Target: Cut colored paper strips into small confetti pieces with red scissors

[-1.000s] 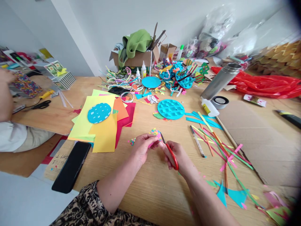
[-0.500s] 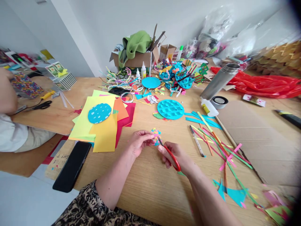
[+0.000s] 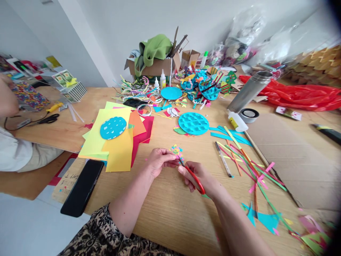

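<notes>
My right hand (image 3: 195, 176) grips red-handled scissors (image 3: 196, 181), their dark blades pointing up and left. The blade tips meet the fingertips of my left hand (image 3: 162, 161), which is closed in a pinch on a tiny piece of pink paper (image 3: 177, 156), mostly hidden by the fingers. Just beyond and below the fingertips, a small heap of paper bits (image 3: 176, 148) in pink, yellow and blue lies on the wooden table (image 3: 162, 213). Farther away rests a blue oval (image 3: 193, 123) with a pattern of raised squares.
Coloured paper sheets (image 3: 119, 153) and a black phone (image 3: 82, 188) lie on the left. To the right are a pen (image 3: 223, 159), paper strips (image 3: 247, 160), a glue bottle (image 3: 237, 122), a steel flask (image 3: 249, 92) and cardboard (image 3: 298, 160). Another person's arm (image 3: 7, 97) is at far left.
The blade tips and my left fingertips have come together, slightly lower and to the right. More of the paper heap shows behind them.
</notes>
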`<state>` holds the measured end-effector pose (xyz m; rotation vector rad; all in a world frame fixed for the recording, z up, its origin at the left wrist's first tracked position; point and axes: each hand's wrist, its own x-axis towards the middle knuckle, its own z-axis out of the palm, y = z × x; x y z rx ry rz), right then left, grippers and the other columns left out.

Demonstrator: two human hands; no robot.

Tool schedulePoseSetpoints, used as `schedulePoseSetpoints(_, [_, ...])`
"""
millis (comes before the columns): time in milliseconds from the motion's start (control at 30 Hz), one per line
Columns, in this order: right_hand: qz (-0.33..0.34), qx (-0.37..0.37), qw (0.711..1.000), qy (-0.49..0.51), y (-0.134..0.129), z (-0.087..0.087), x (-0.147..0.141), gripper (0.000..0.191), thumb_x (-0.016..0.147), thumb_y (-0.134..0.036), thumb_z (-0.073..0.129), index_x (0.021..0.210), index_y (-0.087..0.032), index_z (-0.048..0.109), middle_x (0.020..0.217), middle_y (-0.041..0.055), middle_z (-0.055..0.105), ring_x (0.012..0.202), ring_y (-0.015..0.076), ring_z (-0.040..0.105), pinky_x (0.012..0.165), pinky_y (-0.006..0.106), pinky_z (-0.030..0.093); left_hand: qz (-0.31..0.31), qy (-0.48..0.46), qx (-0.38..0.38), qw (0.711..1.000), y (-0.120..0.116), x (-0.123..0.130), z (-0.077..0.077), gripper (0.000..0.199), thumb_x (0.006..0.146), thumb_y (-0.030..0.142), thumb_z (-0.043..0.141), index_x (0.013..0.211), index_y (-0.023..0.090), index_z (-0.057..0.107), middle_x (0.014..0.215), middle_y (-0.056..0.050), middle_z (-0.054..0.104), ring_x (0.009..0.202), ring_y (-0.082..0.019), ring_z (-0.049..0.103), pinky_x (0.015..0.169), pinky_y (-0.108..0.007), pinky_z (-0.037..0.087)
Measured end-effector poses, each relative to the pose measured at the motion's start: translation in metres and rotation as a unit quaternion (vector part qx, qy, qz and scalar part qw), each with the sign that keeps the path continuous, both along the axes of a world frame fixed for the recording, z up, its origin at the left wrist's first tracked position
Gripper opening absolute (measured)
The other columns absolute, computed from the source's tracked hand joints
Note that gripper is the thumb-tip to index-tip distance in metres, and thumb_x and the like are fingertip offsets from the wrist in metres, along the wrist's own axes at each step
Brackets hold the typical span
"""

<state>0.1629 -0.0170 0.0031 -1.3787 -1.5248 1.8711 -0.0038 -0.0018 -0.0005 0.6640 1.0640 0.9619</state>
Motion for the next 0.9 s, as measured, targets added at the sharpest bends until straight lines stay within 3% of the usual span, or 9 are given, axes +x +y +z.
schedulePoseSetpoints(900, [0.005, 0.000, 0.999, -0.039, -0.0014, 0.0011, 0.0007, 0.041, 0.074, -0.052, 0.061, 0.064, -0.020, 0.037, 0.040, -0.0077, 0.047, 0.028, 0.0054, 0.043, 0.028, 0.013, 0.030, -0.019, 0.018, -0.012, 1.000, 0.0010, -0.0013, -0.0015, 0.017, 0.056, 0.022, 0.074, 0.065, 0.010, 0.067, 0.062, -0.007, 0.069, 0.056, -0.015, 0.063, 0.058, -0.027, 0.049])
